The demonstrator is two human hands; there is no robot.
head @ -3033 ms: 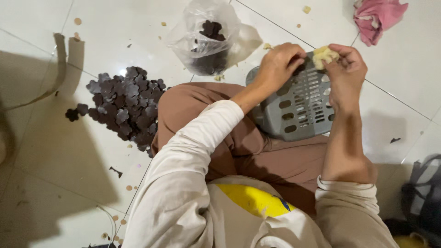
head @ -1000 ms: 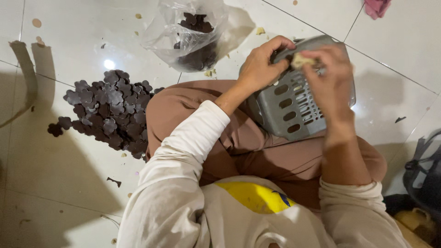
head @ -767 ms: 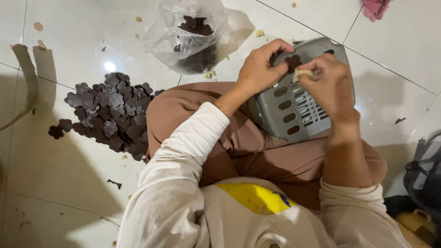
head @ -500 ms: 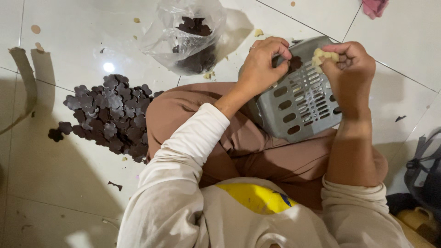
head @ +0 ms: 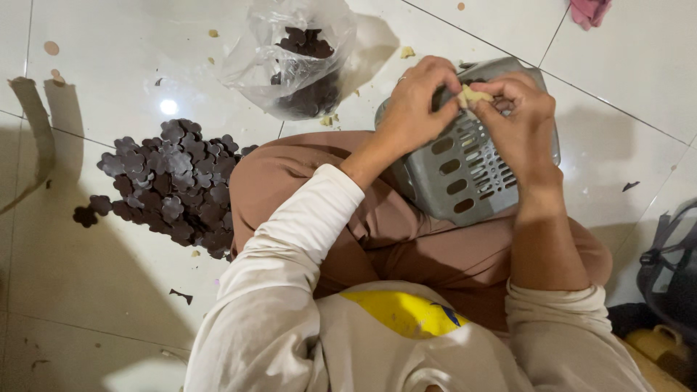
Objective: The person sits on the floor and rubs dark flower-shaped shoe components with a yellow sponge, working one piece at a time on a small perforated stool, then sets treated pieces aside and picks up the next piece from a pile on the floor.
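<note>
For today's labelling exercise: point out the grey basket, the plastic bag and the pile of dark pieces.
grey basket (head: 465, 174), head view, slotted side wall.
plastic bag (head: 254, 58), head view, clear left wall.
pile of dark pieces (head: 174, 185), head view, middle of heap.

**Both hands on a pale scrap above a grey basket**

Left hand (head: 421, 98) and right hand (head: 519, 120) meeting fingertip to fingertip, pinching a small pale-yellow piece (head: 472, 94), possibly foam. Directly beneath, a grey slotted plastic basket (head: 472, 174) tilted on the lap. Left, on white floor tiles (head: 109, 65): heap of dark brown flower-shaped cutouts (head: 174, 185). Beyond, a clear plastic bag (head: 290, 54) holding more.

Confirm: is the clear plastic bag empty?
No, the clear plastic bag on the floor tiles holds dark brown flower-shaped pieces.
</note>
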